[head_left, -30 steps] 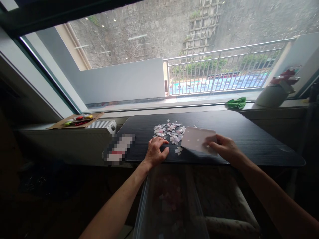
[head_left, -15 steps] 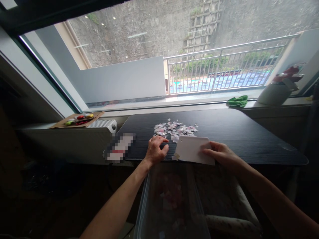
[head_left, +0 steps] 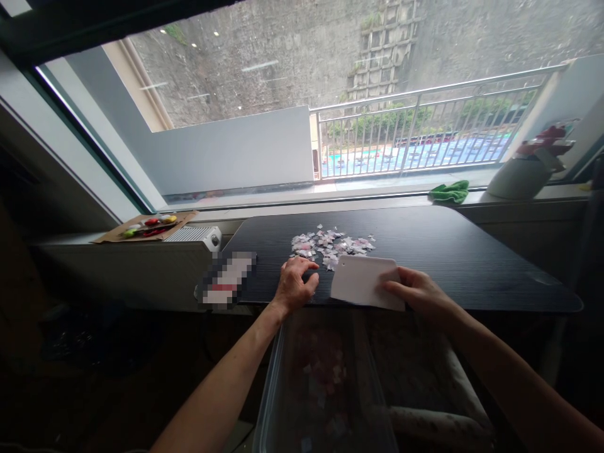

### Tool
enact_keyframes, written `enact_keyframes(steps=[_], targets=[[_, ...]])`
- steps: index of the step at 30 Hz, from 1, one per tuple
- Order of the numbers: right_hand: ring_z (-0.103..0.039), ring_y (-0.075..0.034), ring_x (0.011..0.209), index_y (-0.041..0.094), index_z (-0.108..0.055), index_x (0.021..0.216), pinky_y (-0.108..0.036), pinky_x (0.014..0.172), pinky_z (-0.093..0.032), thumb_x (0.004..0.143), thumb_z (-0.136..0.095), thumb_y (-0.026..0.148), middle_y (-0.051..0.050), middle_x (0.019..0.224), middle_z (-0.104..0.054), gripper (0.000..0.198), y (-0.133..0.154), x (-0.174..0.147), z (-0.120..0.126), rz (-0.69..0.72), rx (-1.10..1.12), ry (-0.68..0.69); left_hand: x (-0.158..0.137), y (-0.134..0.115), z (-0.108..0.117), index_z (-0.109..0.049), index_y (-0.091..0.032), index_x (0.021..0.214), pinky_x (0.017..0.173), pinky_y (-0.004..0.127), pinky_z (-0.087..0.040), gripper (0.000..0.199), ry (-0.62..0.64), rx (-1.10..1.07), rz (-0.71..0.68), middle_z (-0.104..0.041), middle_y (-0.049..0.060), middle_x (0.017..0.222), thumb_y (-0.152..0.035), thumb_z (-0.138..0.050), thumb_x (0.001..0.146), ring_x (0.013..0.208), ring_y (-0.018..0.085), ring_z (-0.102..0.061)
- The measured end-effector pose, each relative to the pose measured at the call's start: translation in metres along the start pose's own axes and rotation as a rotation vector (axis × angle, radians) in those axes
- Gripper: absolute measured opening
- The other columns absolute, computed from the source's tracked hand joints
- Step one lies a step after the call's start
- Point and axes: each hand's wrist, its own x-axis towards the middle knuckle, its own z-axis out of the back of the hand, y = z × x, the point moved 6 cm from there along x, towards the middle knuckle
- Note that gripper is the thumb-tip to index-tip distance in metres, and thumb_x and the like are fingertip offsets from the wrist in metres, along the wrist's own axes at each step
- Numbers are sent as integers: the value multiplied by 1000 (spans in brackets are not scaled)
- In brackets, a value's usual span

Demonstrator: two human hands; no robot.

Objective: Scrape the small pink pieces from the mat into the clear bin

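Note:
My right hand (head_left: 416, 288) pinches the right edge of a flat white plastic scraper (head_left: 361, 281) with a small hole in one corner, tilted at the front edge of the dark table (head_left: 472, 264). My left hand (head_left: 296, 280) rests near the same edge, fingers curved and apart, with nothing between them. A loose pile of small paper scraps (head_left: 325, 244) lies on the table just beyond both hands. Under the table edge stands a clear plastic bin (head_left: 271, 396), with more scraps (head_left: 325, 377) inside it.
A pixelated patch (head_left: 229, 280) covers something at the table's left end. On the sill are a green cloth (head_left: 450, 192), a pale pot (head_left: 519, 176) and cardboard (head_left: 111, 237) with colourful items. A white radiator (head_left: 193, 236) stands left, and a patterned seat (head_left: 434, 425) sits beside the bin.
The few scraps at the scraper's lower left corner have left the table edge, and scraps in the bin look shifted. The scraper has moved very slightly left; my left hand has barely moved.

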Motion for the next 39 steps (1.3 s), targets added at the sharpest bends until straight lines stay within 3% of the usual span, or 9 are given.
enact_keyframes(steps=[4,10,17,27,34,39], targets=[[-68,-21,73,18,-72,83,-30,65,-56,61,-72,36,-4,82,-75,29,8,-2,-8,26,24,95,0,0,0,-67,-24,86,98,41,-41,16,0,5,2,-70,2,94,-22,-55,76,98,21,-59],[-67,-19,74,23,-66,91,-27,64,-56,71,-65,36,-1,84,-71,24,4,11,33,138,15,-267,1,3,-2,-67,-22,87,97,41,-41,17,6,33,-7,-69,4,96,-22,-55,76,99,21,-59],[-63,-17,65,20,-59,91,-23,43,-51,67,-64,41,-2,79,-65,32,-3,16,39,149,236,-396,1,2,-4,-68,-22,82,97,41,-41,14,10,169,-19,-68,4,90,-21,-56,75,97,21,-59],[-60,-15,59,19,-59,86,-27,46,-51,63,-66,44,1,74,-62,35,-3,21,37,182,226,-344,0,-2,-4,-67,-21,76,94,42,-41,12,-34,255,-31,-66,5,85,-19,-55,75,92,23,-58],[-64,-18,66,18,-63,79,-31,64,-53,67,-63,44,-2,71,-68,28,4,20,27,244,-67,-286,0,-4,-6,-65,-21,77,94,41,-41,11,-27,311,-52,-64,6,86,-18,-54,75,93,23,-56],[-64,-18,65,19,-61,71,-30,62,-51,66,-63,43,-1,65,-67,24,11,19,17,258,-179,-283,-1,-5,-8,-64,-20,78,93,42,-42,10,-23,334,-53,-63,7,86,-18,-54,74,92,24,-56]])
